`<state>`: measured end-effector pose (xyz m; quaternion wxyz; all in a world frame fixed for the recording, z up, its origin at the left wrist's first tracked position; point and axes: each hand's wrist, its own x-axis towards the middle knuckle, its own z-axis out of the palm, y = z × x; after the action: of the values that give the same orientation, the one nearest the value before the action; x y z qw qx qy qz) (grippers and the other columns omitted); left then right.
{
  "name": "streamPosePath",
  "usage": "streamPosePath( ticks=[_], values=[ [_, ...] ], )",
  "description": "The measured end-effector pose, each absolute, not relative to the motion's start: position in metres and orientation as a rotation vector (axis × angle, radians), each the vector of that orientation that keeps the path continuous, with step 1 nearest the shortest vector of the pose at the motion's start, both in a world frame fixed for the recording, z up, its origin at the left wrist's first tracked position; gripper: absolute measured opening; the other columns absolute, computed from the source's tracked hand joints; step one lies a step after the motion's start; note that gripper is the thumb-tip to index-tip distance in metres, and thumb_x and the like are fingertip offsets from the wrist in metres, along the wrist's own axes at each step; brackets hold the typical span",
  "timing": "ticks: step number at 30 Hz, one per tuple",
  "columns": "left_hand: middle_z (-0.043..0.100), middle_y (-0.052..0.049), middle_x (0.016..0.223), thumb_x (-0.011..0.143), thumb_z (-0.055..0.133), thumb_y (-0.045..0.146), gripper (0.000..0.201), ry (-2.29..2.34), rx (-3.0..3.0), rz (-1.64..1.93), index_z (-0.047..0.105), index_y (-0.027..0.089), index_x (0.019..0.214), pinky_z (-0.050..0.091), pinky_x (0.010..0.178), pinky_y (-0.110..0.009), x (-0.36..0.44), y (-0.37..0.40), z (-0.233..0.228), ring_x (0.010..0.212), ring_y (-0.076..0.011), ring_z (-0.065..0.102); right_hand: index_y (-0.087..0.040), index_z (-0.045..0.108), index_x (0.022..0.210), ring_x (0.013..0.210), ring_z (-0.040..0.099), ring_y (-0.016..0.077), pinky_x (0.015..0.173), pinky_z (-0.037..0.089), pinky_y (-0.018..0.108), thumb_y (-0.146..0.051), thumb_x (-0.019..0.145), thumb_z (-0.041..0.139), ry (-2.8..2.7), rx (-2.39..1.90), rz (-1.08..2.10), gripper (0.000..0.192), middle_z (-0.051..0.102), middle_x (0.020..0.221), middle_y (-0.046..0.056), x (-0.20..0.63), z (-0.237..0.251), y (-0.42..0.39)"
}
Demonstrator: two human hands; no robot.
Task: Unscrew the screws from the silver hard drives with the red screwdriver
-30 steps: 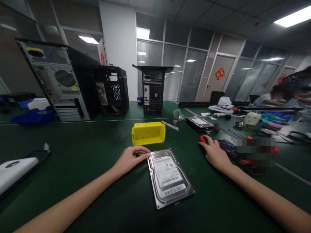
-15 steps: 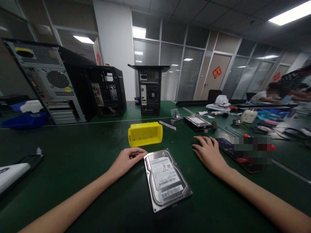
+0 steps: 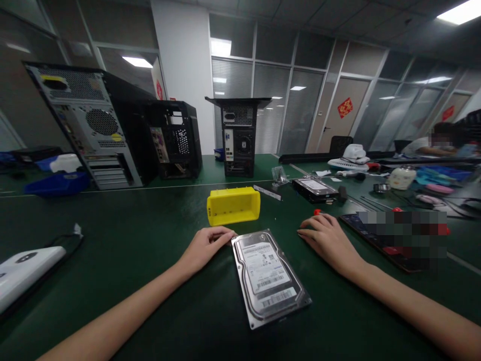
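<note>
A silver hard drive (image 3: 268,281) with a white printed label lies flat on the green table in front of me. At its far left corner, my left hand (image 3: 210,245) has thumb and fingertips closed together against the metal. My right hand (image 3: 328,240) rests palm down to the right of the drive, fingers stretched out and slightly bent, holding nothing that I can see. A small red piece (image 3: 317,212) shows just behind its fingers. Beyond the drive, a yellow plastic bin (image 3: 233,206) is turned with its opening towards me.
Computer cases (image 3: 240,140) stand along the back and left. More hard drives (image 3: 313,188) lie back right, near a small plastic bag (image 3: 279,175). A dark mat (image 3: 376,240), partly blurred out, is beside my right hand. A white device (image 3: 30,273) sits left. A person (image 3: 424,145) sits far right.
The view has swung slightly left. My right hand's fingers have drawn closer together, and that hand has shifted a little left over the table. My left hand stays at the hard drive's corner.
</note>
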<state>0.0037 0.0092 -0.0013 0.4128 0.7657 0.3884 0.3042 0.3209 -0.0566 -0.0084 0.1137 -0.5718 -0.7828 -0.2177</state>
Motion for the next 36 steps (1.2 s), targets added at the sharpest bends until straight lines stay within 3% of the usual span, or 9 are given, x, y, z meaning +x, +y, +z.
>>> streamPosePath(
  ticks=[11, 15, 19, 25, 29, 36],
  values=[
    [0.068, -0.003, 0.081, 0.085, 0.048, 0.039, 0.029, 1.021, 1.918, 0.915, 0.067, 0.017, 0.083, 0.046, 0.073, -0.027, 0.002, 0.007, -0.003, 0.079, -0.018, 0.062, -0.026, 0.068, 0.097, 0.087, 0.053, 0.0177, 0.077, 0.041, 0.036, -0.028, 0.088, 0.045, -2.404, -1.622, -0.479, 0.025, 0.063, 0.094, 0.004, 0.299, 0.0, -0.046],
    [0.056, -0.001, 0.078, 0.079, 0.053, 0.046, 0.029, 1.41, 1.914, 1.374, 0.054, 0.018, 0.085, 0.042, 0.057, -0.025, -0.007, 0.019, -0.008, 0.066, -0.0155, 0.053, -0.024, 0.069, 0.096, 0.087, 0.054, 0.0178, 0.078, 0.041, 0.035, -0.026, 0.089, 0.043, -2.445, -1.599, -0.436, 0.026, 0.063, 0.094, 0.005, 0.288, 0.002, -0.033],
    [0.047, -0.001, 0.083, 0.064, 0.066, 0.052, 0.051, 1.565, 2.031, 1.42, 0.043, 0.018, 0.095, 0.042, 0.059, -0.026, -0.012, 0.047, -0.005, 0.073, -0.0176, 0.051, -0.024, 0.068, 0.098, 0.087, 0.054, 0.018, 0.076, 0.042, 0.035, -0.025, 0.089, 0.043, -2.48, -1.588, -0.405, 0.027, 0.062, 0.095, 0.005, 0.282, 0.003, -0.027],
    [0.048, 0.002, 0.066, 0.079, 0.051, 0.044, 0.026, 1.434, 2.347, 1.096, 0.042, 0.02, 0.073, 0.035, 0.054, -0.025, -0.009, 0.077, 0.01, 0.06, -0.0149, 0.048, -0.021, 0.067, 0.101, 0.086, 0.057, 0.0194, 0.072, 0.045, 0.035, -0.025, 0.09, 0.039, -2.491, -1.608, -0.375, 0.03, 0.061, 0.099, 0.008, 0.282, 0.005, -0.029],
    [0.044, 0.003, 0.062, 0.083, 0.044, 0.032, 0.018, 1.395, 2.398, 1.16, 0.039, 0.02, 0.07, 0.03, 0.052, -0.023, -0.009, 0.08, 0.021, 0.057, -0.0133, 0.045, -0.02, 0.066, 0.102, 0.089, 0.057, 0.0196, 0.073, 0.047, 0.035, -0.025, 0.09, 0.039, -2.499, -1.607, -0.331, 0.03, 0.061, 0.1, 0.008, 0.283, 0.005, -0.028],
    [0.036, 0.005, 0.059, 0.083, 0.044, 0.028, 0.021, 1.554, 2.372, 1.381, 0.034, 0.02, 0.066, 0.025, 0.052, -0.023, -0.037, 0.076, 0.052, 0.052, -0.0115, 0.038, -0.021, 0.063, 0.109, 0.097, 0.057, 0.0184, 0.083, 0.048, 0.034, -0.034, 0.089, 0.04, -2.498, -1.546, -0.149, 0.033, 0.058, 0.107, 0.007, 0.292, 0.006, -0.022]
  ],
)
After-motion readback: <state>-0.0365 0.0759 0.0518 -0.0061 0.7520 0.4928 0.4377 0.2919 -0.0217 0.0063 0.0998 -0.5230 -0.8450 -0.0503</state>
